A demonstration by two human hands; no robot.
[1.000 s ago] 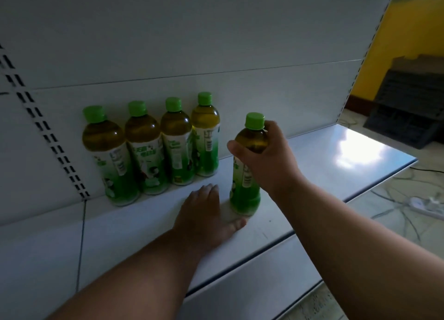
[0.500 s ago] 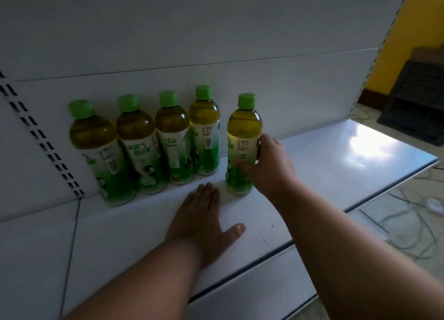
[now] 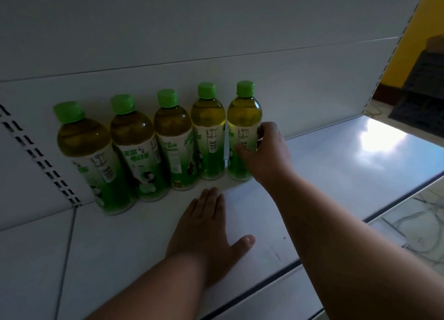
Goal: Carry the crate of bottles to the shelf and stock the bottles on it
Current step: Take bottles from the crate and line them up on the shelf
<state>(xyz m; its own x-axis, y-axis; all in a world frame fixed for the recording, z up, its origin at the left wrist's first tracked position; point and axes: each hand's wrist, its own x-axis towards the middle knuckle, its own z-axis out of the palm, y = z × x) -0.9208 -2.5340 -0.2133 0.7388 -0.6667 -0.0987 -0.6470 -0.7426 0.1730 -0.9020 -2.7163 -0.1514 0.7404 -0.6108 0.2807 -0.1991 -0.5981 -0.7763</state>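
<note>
Several green-capped tea bottles stand upright in a row against the back panel of the white shelf [image 3: 336,170]. The rightmost bottle [image 3: 243,118] stands on the shelf close beside its neighbour [image 3: 208,127]. My right hand [image 3: 263,155] grips this rightmost bottle around its label, thumb in front and fingers round its right side. My left hand [image 3: 206,233] rests flat on the shelf in front of the row, fingers straight and thumb spread, holding nothing. The crate is out of view.
A slotted upright [image 3: 40,161] runs down the back panel at the left. The shelf's front edge [image 3: 288,271] runs diagonally below my arms. Tiled floor with cables [image 3: 418,221] lies to the right, with a dark stack [image 3: 422,89] against a yellow wall.
My right hand slid the bottle back from the shelf's front into line with the row and shifted its grip from the neck to the label. My left hand stayed flat on the shelf.
</note>
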